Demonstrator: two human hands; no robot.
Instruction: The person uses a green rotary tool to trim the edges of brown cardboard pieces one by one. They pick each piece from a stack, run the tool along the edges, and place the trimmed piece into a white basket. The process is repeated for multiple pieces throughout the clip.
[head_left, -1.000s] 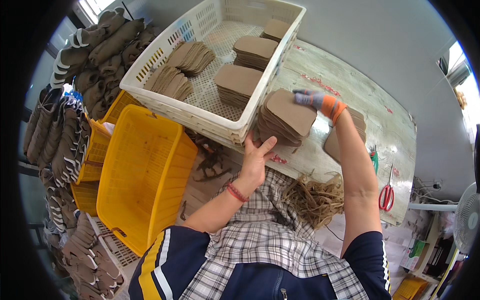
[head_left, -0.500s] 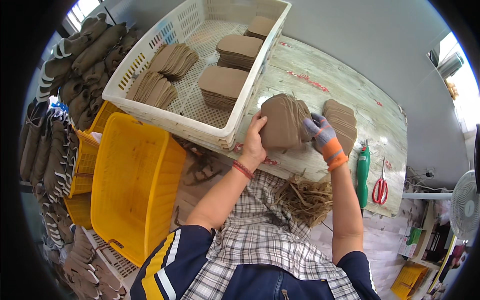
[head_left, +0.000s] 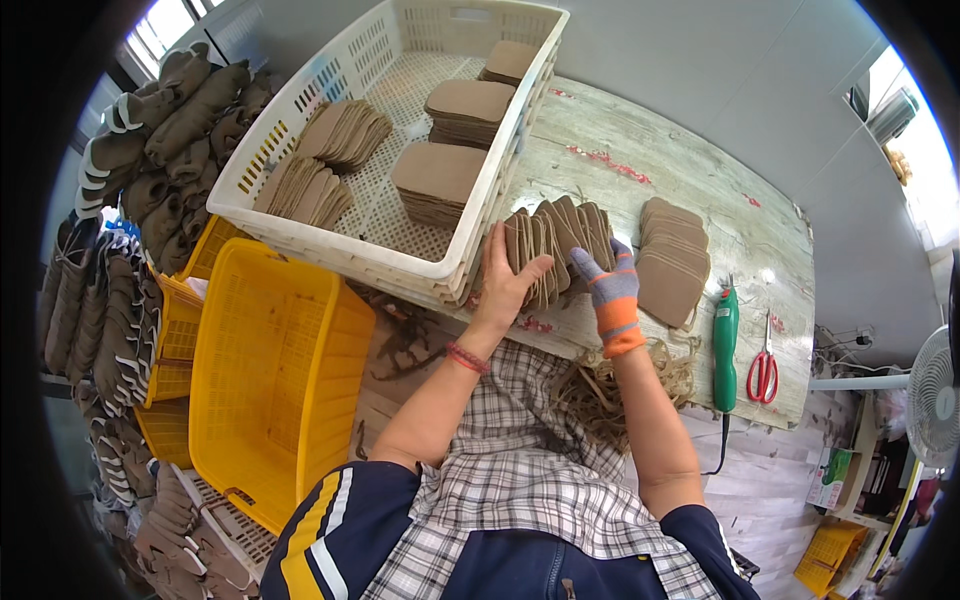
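Observation:
Brown rounded-rectangle flat pieces (head_left: 562, 245), seemingly fabric or foam, stand fanned on edge on the table, between my two hands. My bare left hand (head_left: 508, 285) is open, its fingers stretched along the left side of the fan and its thumb apart at the near edge. My right hand (head_left: 612, 290), in a grey and orange glove, is open too, fingers spread against the fan's right side. Just right of it lies a second overlapping pile of the same pieces (head_left: 672, 265). My fingers partly cover the fan's edges.
A white crate (head_left: 352, 238) with several stacks stands back left. A green corded tool (head_left: 725, 350) and red-handled scissors (head_left: 764, 370) lie on the table's (head_left: 720, 190) right. An empty yellow basket (head_left: 265, 370) is at left. Brown scrap strips (head_left: 600, 395) hang by the near edge.
The pieces, held together as a tilted block between my hands, now stand fanned on the table. My right hand has moved left and down, and my left hand's fingers have spread.

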